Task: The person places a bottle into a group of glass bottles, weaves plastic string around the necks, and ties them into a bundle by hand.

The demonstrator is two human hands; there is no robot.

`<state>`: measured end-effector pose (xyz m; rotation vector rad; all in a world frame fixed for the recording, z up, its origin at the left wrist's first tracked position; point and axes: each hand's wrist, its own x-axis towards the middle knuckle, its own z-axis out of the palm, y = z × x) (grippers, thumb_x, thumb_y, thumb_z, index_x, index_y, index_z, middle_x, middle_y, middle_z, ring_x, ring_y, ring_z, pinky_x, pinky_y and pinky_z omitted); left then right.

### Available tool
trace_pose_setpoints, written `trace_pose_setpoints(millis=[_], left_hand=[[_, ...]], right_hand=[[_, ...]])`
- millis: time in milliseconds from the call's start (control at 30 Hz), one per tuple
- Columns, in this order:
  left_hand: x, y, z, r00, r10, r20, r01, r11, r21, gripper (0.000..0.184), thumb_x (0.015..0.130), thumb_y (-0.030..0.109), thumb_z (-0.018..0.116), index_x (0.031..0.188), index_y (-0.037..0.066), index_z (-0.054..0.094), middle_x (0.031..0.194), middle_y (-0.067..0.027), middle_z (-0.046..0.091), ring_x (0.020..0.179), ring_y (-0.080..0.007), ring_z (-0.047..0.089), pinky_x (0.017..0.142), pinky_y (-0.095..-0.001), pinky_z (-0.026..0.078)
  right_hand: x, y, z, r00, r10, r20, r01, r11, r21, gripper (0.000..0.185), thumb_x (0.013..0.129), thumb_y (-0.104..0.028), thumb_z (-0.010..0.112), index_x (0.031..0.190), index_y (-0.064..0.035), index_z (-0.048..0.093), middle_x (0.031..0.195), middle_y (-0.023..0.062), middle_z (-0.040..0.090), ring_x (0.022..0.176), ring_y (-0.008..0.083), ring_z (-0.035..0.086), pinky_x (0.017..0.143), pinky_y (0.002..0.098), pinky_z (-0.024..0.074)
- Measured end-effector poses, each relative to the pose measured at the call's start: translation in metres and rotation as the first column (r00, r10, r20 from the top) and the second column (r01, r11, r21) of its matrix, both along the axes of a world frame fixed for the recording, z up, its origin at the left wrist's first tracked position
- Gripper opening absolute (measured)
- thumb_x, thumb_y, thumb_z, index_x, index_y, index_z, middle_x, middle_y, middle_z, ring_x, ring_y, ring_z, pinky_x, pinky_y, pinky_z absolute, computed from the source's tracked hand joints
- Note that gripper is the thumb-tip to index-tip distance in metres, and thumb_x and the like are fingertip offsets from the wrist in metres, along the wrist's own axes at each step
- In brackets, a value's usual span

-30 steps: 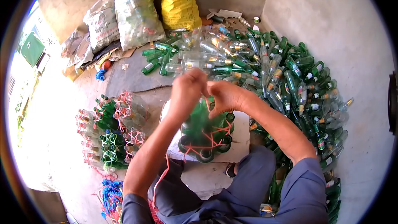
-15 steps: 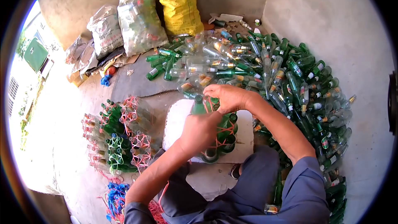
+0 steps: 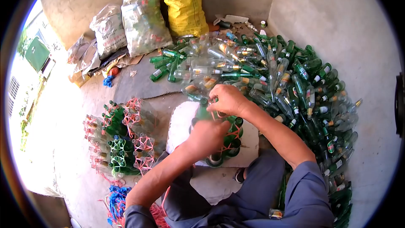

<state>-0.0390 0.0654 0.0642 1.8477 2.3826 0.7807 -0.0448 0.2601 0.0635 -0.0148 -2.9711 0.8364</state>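
two bare hands work over a cluster of upright green bottles [image 3: 236,123] near the front edge of a pale slab [image 3: 179,122]. the left hand [image 3: 207,136] is blurred, its fingers seemingly curled; what they hold, if anything, cannot be told. the right hand [image 3: 230,100] bends thumb and fingers close together above the necks, its grip unclear. red cord [image 3: 234,133] crosses the glass; uneven tension could let it slip or leave a bottle loose, while a hard sideways pull could tip one over the slab's front edge and crack it. both hands hide the middle of the cluster, any knot there is out of sight, and the picture's dark rim crops the loose bottles [image 3: 301,88] at lower right
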Motion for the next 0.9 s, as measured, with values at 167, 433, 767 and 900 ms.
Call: trace_pose_setpoints(millis=[167,433,767,900], left_hand=[[-0.027,-0.013,-0.003,0.966,0.164,0.202,-0.196,0.97,0.146,0.006,0.091,0.011,0.066,0.093,0.009,0.071,0.08,-0.0139,0.072,0.062,-0.0233,0.066,0.062,-0.0376,0.054],[-0.098,-0.046,-0.051,-0.164,-0.245,0.956,-0.57,0.814,0.111,0.017,0.106,0.015,0.046,0.092,0.01,0.054,0.086,-0.0038,0.064,0.092,-0.0179,0.069,0.053,-0.0221,0.04],[-0.101,-0.032,-0.108,-0.289,-0.171,0.942,-0.522,0.853,-0.006,0.02,0.104,0.016,0.047,0.088,0.008,0.058,0.077,-0.0028,0.062,0.063,-0.0136,0.06,0.054,-0.0243,0.049],[-0.087,-0.018,-0.079,-0.265,-0.095,0.96,-0.608,0.789,-0.09,0.02,0.101,0.014,0.052,0.084,0.008,0.059,0.072,-0.0014,0.061,0.053,-0.0107,0.054,0.046,-0.0234,0.042]], right_hand=[[-0.006,-0.005,-0.003,0.996,-0.083,-0.034,0.085,0.994,0.07,0.039,0.065,-0.036,0.088,0.082,-0.0053,0.071,0.087,0.0144,0.07,0.086,0.0341,0.069,0.079,0.0451,0.0538],[-0.004,-0.01,0.002,0.994,-0.092,-0.055,0.099,0.985,0.139,0.054,0.061,-0.053,0.089,0.079,-0.0076,0.067,0.084,0.0098,0.069,0.084,0.0329,0.069,0.074,0.0442,0.0541],[0.008,-0.014,-0.009,0.966,-0.072,-0.25,0.108,0.985,0.135,0.043,0.071,-0.043,0.084,0.092,-0.0082,0.069,0.095,0.009,0.069,0.081,0.0307,0.068,0.072,0.0433,0.053],[0.024,-0.025,0.001,0.709,0.142,-0.69,0.115,0.943,0.311,0.028,0.076,-0.028,0.08,0.086,-0.005,0.069,0.083,0.011,0.07,0.078,0.0311,0.068,0.07,0.0451,0.0513]])
